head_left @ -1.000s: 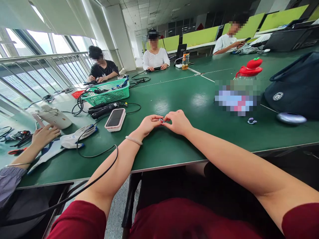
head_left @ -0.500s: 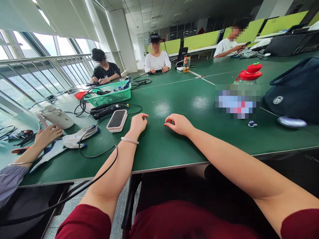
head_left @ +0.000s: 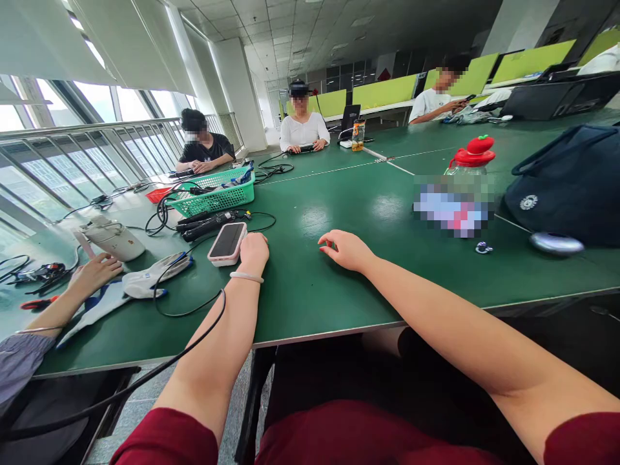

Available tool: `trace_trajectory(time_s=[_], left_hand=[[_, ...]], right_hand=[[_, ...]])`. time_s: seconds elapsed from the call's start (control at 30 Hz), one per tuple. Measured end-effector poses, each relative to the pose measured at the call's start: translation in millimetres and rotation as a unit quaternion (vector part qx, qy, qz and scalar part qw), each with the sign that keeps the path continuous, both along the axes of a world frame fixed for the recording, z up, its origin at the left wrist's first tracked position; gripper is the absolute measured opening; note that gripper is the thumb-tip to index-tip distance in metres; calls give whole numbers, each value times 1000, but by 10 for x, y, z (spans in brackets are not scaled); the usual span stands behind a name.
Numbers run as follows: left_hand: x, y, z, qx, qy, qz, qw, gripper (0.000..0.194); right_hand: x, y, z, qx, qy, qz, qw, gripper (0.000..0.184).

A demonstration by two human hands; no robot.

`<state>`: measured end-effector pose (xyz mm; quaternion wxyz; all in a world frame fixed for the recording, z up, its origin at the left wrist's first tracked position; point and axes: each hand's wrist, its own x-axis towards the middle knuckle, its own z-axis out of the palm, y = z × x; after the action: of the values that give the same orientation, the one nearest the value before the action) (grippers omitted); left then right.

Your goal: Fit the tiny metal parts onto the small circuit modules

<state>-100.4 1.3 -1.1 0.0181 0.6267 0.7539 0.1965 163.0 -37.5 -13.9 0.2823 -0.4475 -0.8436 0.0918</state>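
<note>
My left hand is up against the right side of a pink-and-white box with a dark top panel, which looks like a power bank or a phone in a case. Its fingers are turned away and hidden, so any grip on the box does not show. A pale bangle circles that wrist. My right hand rests on the green table, fingers loosely curled, with a gap between thumb and fingertips and nothing in it.
At left, a neighbour's hand lies beside white-and-blue gloves and a white canister. Behind the box are black cabled devices and a green basket. A red-lidded jar and dark bag stand right.
My left hand has moved left and turned, from bare table to the box's right side. The right hand stays near its place, thumb and fingers slightly more apart. The view has shifted slightly.
</note>
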Motion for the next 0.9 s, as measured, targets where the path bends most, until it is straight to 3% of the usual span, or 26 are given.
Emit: trace_trajectory(time_s=[0.3,0.6,0.7,0.9], left_hand=[[49,-33,21,41,-20,-29,999,30],[13,103,-125,37,-173,-58,982,31],[214,53,-142,28,-235,-118,964,32],[912,-255,-99,2,-344,-282,896,33]], right_hand=[[-7,-19,21,-12,-24,6,1000,15],[-1,19,-30,-31,-22,1,999,14],[4,57,-51,-39,-18,-13,999,15],[1,145,-78,-47,-20,-36,998,26]])
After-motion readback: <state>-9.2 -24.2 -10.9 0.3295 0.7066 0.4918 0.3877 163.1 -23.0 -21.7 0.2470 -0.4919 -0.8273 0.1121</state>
